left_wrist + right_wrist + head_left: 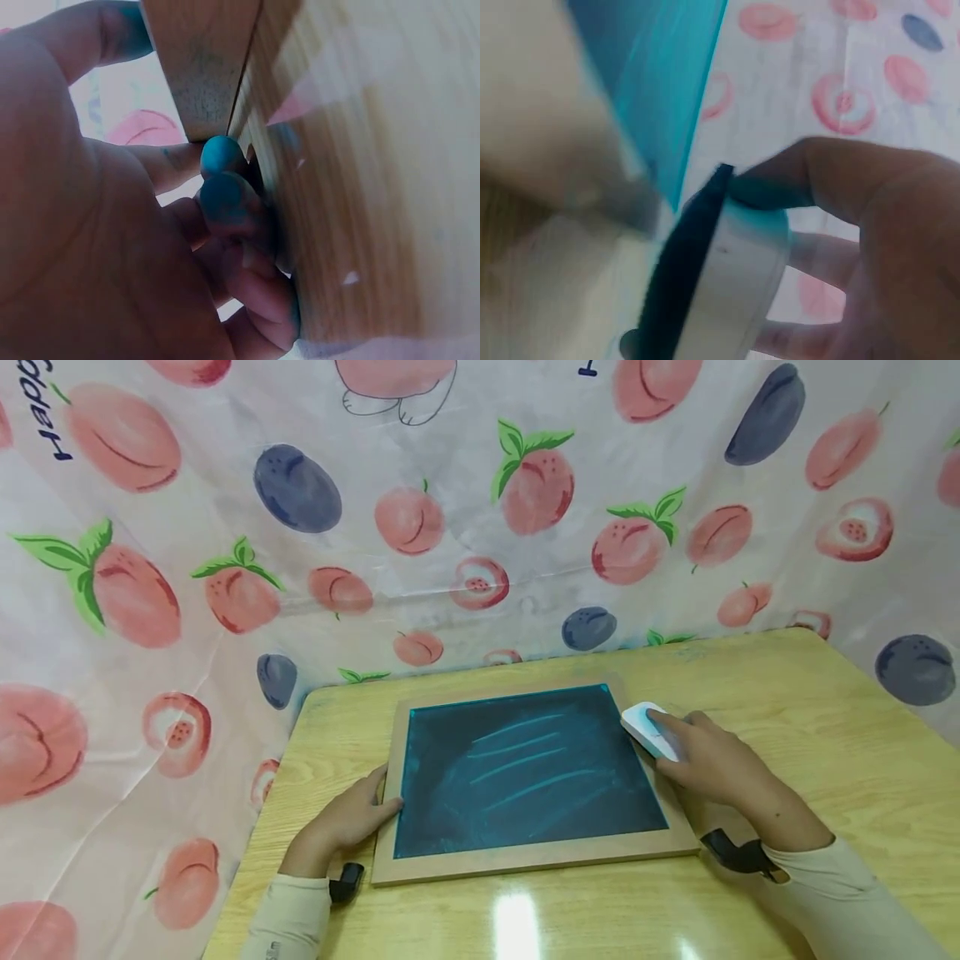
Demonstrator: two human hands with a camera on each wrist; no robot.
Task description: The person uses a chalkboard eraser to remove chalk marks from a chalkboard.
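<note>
A small chalkboard [525, 768] with a pale wooden frame lies on the table, several light-blue chalk strokes across its dark face. At its left side my left hand [347, 817] grips the frame, thumb on top. In the left wrist view, blue-stained fingertips [222, 193] rest by the frame's edge [206, 67] and the tabletop. My right hand [716, 760] holds a white board eraser [651, 732] at the board's right edge. From the right wrist, the eraser [731, 281] shows a dark felt pad, and blue dust covers its end and a finger.
The wooden table [795, 710] extends on both sides of the chalkboard. Behind and left hangs a white cloth [420, 610] printed with peaches. A black wrist mount [738, 853] sits near the frame's lower right corner, another [347, 883] near the lower left.
</note>
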